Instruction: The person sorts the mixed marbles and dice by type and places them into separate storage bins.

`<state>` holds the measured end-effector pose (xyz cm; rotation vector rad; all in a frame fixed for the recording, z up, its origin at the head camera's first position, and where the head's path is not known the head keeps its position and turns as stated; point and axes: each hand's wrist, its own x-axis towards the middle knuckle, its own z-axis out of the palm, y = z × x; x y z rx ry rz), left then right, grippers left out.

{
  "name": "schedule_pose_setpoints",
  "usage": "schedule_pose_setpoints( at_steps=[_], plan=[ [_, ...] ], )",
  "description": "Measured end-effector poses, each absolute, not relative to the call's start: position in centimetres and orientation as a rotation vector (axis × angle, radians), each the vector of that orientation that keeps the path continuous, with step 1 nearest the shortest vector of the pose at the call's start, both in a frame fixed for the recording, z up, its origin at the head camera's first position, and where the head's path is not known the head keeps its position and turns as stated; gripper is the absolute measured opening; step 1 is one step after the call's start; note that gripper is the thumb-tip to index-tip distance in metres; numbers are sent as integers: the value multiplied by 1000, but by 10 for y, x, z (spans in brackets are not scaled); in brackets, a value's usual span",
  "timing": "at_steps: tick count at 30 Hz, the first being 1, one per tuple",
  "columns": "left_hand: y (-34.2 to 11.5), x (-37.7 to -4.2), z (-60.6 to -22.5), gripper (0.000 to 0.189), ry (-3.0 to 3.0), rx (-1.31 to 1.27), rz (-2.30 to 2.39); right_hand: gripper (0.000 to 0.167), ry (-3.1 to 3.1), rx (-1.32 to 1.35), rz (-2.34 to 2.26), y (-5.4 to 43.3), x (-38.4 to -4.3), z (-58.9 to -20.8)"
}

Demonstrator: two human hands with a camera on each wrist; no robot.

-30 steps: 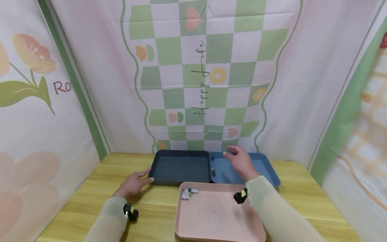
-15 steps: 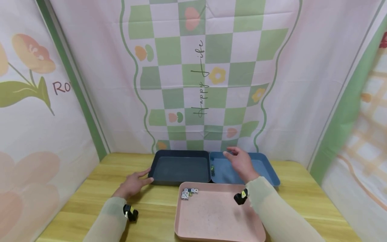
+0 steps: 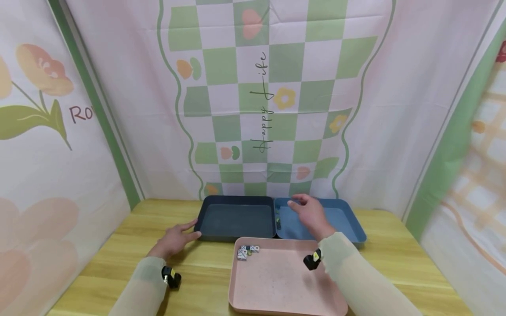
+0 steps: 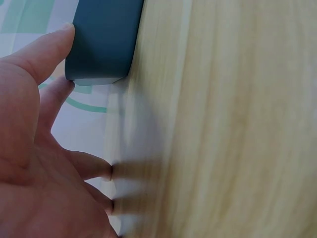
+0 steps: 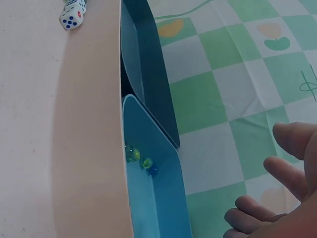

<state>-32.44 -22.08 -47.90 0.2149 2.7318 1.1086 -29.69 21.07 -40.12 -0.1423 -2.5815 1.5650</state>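
Note:
My left hand (image 3: pixel 174 240) touches the left side of the dark tray (image 3: pixel 238 238), thumb and index finger spread along its wall. In the left wrist view, the thumb and index finger (image 4: pixel 55 44) meet the tray's end while the other fingers reach down toward the tabletop. Above the blue tray (image 3: pixel 348 219) hovers my right hand (image 3: pixel 312 216), fingers apart and holding nothing. Several small glass marbles (image 5: pixel 132 152), green, yellowish and blue, lie along the blue tray's left wall. White dice (image 3: pixel 242 253) cluster in the far left corner of the pink tray (image 3: pixel 288 281).
All three trays stand on a wood-grain table (image 3: pixel 197 281), the dark and blue ones side by side at the back, the pink one in front. Behind them hangs a green-and-white checked cloth (image 3: pixel 253 131). Each wrist carries a small black camera (image 3: pixel 171 277).
A marble out on the blue tray's floor has rolled left to the others by the wall. My right hand has shifted slightly left; the left hand stays put.

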Motion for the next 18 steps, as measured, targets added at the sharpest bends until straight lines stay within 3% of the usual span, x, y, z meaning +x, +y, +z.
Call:
schedule_pose_setpoints(
  at_steps=[18],
  plan=[
    [-218,-318,-473,65,2748,207,1077,48,-2595,-3,1644,189,-286,-408]
  ],
)
